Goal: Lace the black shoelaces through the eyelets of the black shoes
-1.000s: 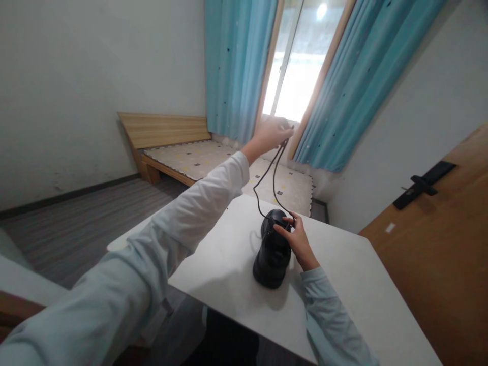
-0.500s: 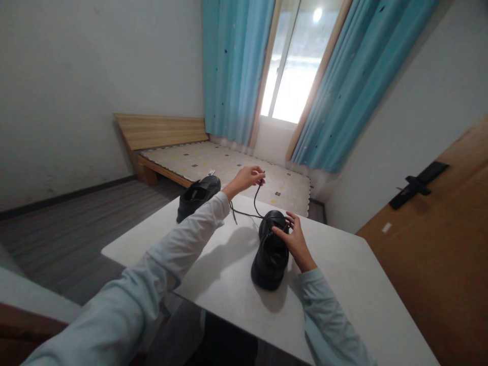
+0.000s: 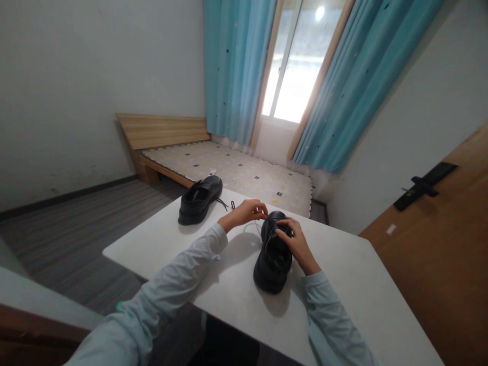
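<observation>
A black lace-up shoe [image 3: 270, 274] stands on the white table with its toe pointing away from me. My left hand [image 3: 247, 211] is closed at the left side of its front, fingers pinched on the shoelace, mostly hidden behind them. From the right, my right hand [image 3: 296, 238] grips the shoe around its upper near the lacing, with thumb and fingers bent. A loop of black shoelace [image 3: 233, 205] lies past my left wrist. The second black shoe [image 3: 194, 206] sits farther left on the table, apart from both hands, its own lace ends trailing to the right.
The white table [image 3: 343, 295] has its near edge close to my body. Beyond it stands a bed [image 3: 244, 168] with a wooden headboard. Blue curtains [image 3: 240, 66] flank a window, and a wooden door [image 3: 438, 244] with a black handle is at the right.
My left hand has come down and slightly right, from holding the lace raised above the table to the shoe's front. My right hand's fingers have shifted inward over the shoe's lacing.
</observation>
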### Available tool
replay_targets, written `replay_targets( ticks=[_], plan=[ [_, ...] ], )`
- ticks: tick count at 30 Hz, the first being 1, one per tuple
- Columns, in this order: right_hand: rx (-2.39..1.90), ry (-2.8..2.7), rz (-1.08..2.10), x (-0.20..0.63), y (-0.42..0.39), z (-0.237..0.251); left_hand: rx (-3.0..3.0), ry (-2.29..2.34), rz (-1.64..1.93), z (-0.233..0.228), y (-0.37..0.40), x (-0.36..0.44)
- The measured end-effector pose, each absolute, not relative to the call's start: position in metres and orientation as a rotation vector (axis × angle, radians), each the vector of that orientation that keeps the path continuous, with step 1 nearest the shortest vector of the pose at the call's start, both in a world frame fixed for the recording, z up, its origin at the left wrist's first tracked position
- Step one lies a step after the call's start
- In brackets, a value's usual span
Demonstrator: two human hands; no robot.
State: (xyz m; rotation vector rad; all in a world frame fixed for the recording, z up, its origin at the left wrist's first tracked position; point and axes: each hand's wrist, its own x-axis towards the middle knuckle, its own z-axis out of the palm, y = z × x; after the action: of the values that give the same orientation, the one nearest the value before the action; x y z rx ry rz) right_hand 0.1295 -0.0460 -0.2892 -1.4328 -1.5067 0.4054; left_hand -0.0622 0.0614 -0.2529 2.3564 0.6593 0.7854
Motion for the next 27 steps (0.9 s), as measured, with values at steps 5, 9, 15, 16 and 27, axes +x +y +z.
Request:
replay_targets(
  ticks=[5,9,15,16,27],
  plan=[
    [-1.44,-1.495,0.427,0.13,-0.043,-0.292,2.538,0.606,0.781,-0.259,0.057,-0.065],
    [-1.449,-1.504,0.424,0.129,-0.043,-0.291,2.596,0.584,0.817,-0.264,0.053,-0.063],
    [-1.447,-1.477,0.409,0.126,-0.043,-0.289,2.596,0.615,0.881,-0.269,0.047,-0.057],
    [-1.441,-1.479,0.405,0.126,-0.043,-0.29,2.578,0.642,0.898,-0.27,0.046,-0.057],
    [-1.436,-1.532,0.36,0.125,-0.043,-0.287,2.341,0.708,0.898,-0.276,0.047,-0.051]
  ],
)
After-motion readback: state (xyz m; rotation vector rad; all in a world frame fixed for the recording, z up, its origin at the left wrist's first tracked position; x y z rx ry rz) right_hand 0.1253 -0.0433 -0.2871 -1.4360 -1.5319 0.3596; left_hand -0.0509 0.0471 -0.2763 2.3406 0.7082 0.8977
